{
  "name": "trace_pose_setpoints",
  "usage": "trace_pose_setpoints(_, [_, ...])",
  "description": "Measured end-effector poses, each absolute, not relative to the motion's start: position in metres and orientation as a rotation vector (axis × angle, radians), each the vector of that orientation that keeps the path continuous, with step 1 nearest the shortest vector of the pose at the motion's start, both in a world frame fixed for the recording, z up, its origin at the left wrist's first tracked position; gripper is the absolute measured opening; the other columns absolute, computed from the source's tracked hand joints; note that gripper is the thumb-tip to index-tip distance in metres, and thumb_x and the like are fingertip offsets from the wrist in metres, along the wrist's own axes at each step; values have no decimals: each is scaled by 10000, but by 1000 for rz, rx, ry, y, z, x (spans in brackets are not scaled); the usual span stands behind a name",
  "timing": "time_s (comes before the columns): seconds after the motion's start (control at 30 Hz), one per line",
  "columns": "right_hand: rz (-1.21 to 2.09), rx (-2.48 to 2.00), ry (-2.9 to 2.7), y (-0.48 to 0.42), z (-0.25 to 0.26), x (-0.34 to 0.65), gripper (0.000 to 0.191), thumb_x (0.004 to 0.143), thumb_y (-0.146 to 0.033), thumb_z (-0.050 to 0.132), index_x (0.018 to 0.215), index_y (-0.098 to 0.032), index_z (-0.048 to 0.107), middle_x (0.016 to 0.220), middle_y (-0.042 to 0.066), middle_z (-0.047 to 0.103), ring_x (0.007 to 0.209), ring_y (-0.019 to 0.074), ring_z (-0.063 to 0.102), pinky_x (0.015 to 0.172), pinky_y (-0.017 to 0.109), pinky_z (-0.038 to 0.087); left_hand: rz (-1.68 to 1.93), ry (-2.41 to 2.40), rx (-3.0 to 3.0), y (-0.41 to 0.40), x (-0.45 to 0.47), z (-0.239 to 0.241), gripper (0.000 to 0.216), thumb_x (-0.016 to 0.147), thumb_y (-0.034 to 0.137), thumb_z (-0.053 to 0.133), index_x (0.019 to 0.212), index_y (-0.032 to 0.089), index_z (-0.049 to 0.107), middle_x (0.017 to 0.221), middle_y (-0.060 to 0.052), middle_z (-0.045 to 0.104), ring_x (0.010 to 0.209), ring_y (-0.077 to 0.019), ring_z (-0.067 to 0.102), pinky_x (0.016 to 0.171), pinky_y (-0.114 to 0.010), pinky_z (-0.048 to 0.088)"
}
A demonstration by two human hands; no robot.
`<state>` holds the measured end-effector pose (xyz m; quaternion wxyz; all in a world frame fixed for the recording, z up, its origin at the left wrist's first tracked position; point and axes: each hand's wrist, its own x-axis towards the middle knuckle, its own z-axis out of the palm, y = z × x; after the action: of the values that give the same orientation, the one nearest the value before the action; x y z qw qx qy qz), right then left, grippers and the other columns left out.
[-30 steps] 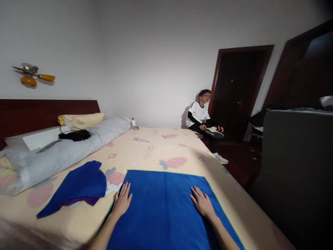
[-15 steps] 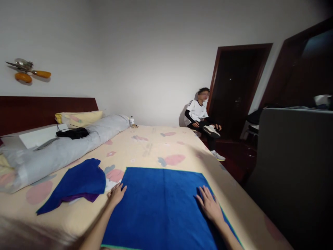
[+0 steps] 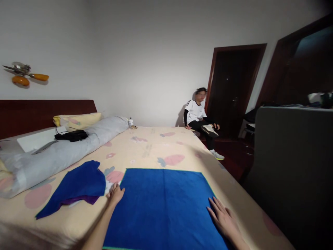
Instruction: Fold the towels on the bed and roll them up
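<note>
Left hand [image 3: 117, 193] and right hand [image 3: 222, 216]: two are showing.
Spread cloth [image 3: 158, 206]: one is lying flat.
Bunched cloth [image 3: 80, 182]: one pile is lying, its number of layers being unclear.
Bed [image 3: 137, 156]: one is showing.
Headboard [image 3: 47, 110]: one is standing.
Bottle [image 3: 131, 123]: one is standing.
Person [image 3: 195, 112]: one is sitting.
Shoes [image 3: 209, 131]: two are showing.
</note>
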<state>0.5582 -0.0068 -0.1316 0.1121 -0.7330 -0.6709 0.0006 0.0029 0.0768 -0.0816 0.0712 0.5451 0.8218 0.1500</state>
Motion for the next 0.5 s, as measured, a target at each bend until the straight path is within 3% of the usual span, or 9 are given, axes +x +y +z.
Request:
trace_pose_setpoints(0.07, [-46,-2209,-1905,-10,-133,559,649,903,-543,314,1433,-185,419,1530,119,365,1434,269,284,1146,512,268,458,2519,1667,68,15,-82,522,947,265,370,1423,55,411,1587,-190,217,1451,-318,218,1124,-553,239])
trace_pose_setpoints(0.13, [-95,-2160,-1906,-16,-133,548,665,902,-566,327,1439,-183,410,1535,127,354,1434,282,282,1141,515,280,442,2486,1831,58,31,-83,568,964,297,308,1494,92,294,1614,-139,122,1485,-271,101,1149,-537,178])
trace_pose_setpoints(0.3, [0,-1979,-2037,-38,-129,520,653,907,-643,283,1461,-308,368,1552,32,326,1439,241,270,1155,492,275,147,2189,2133,35,45,-82,567,977,438,251,1517,264,254,1603,-24,187,1474,-189,171,1171,-447,170])
trace_pose_setpoints(0.4, [62,-2007,-2005,-52,-134,542,677,883,-661,300,1455,-308,381,1543,28,340,1430,253,291,1165,508,253,91,2288,2057,21,23,-82,584,971,473,251,1517,268,249,1598,-22,200,1472,-182,179,1175,-443,159])
trace_pose_setpoints(0.5, [91,-2022,-1926,-67,-148,582,673,873,-644,310,1460,-321,370,1533,25,360,1411,267,333,1136,531,307,59,2370,2043,2,-6,-85,590,960,460,272,1510,248,280,1586,-18,235,1466,-176,201,1173,-428,173])
